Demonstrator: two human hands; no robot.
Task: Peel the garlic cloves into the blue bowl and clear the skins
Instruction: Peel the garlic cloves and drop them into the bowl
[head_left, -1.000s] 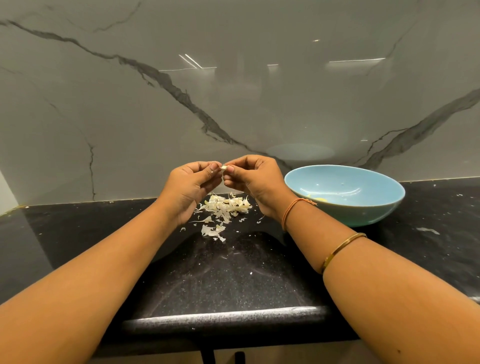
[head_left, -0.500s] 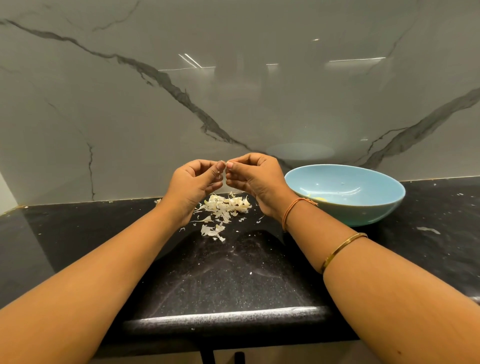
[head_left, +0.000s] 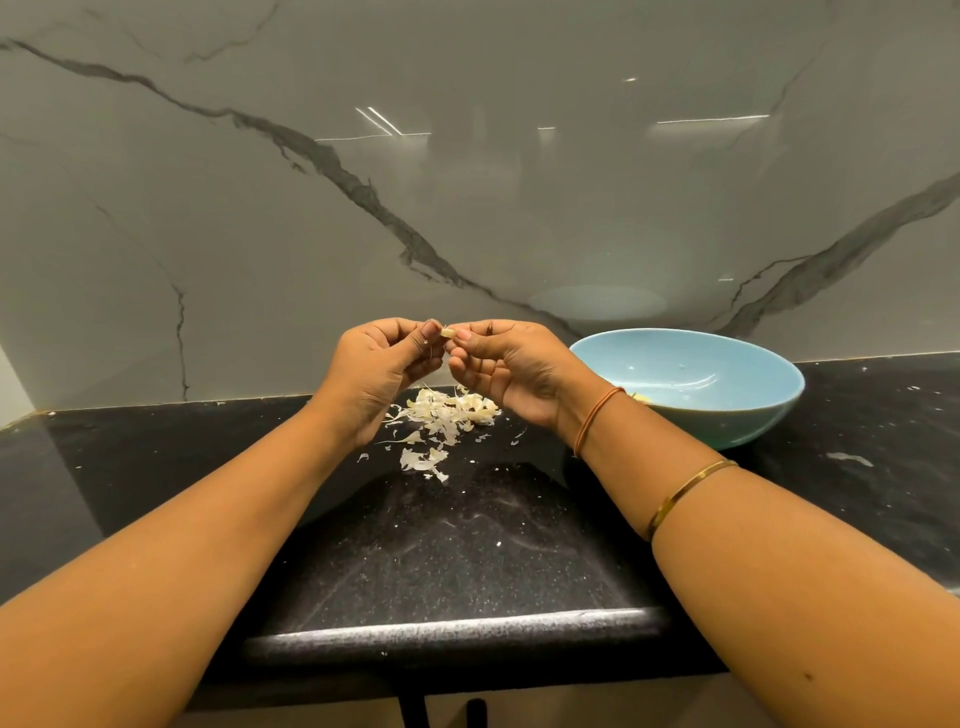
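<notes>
You held the clove (head_left: 447, 331) up off the tabletop (head_left: 467, 545), left of the bowl (head_left: 727, 421). Your left hand (head_left: 382, 371) pinched one end between thumb and forefinger with the other fingers curled in, and your right hand (head_left: 506, 364) pinched the other end the same way. Only a pale sliver showed between your fingertips, so I could not tell whether any skin remained on it. I judge the clove to be light, small and firm, slick once bare and apt to squirt out of a hard pinch. Its skin would be papery and brittle, coming off in flakes. You would do best to grip the blunt end lightly and lift a loose edge of skin with a nail. The bowl stood upright and mostly bare inside. A small yellowish bit, likely peeled garlic, showed at its near-left inner wall, and your right wrist hid the rest of that corner. The skins (head_left: 447, 410) lay in a loose heap left of the bowl, beneath your hands, and one pale scrap lay to the bowl's right. They looked light enough to scatter, so a flat sweeping hand would probably gather them better than picking.
</notes>
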